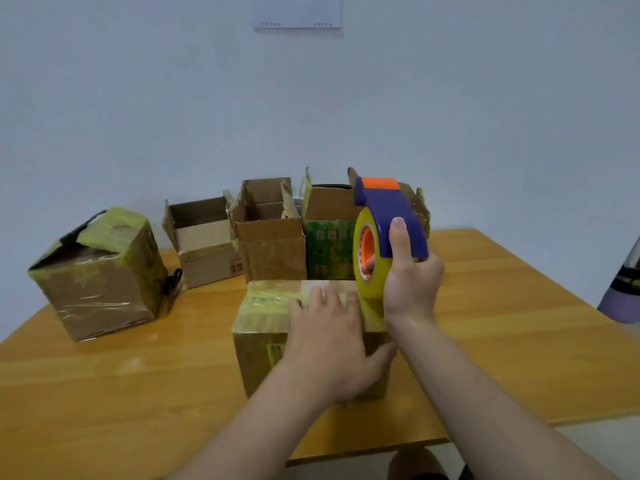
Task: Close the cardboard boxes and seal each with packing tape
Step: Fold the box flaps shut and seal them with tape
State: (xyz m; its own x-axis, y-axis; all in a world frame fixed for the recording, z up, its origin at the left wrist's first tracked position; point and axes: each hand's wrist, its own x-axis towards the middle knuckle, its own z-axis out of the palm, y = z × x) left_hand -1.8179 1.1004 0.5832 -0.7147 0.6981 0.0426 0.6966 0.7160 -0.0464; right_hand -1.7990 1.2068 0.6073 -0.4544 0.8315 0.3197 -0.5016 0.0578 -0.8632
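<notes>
A closed cardboard box with yellowish tape over its top stands in front of me on the wooden table. My left hand lies flat on the box's top, fingers straight, thumb down over the near right corner. My right hand grips a blue and orange tape dispenser holding a yellow tape roll. The roll stands upright at the right end of the box's top.
A taped box sits tilted at the left. Behind stand three open boxes: a low one, a taller brown one and a green printed one. A purple object is at the right edge.
</notes>
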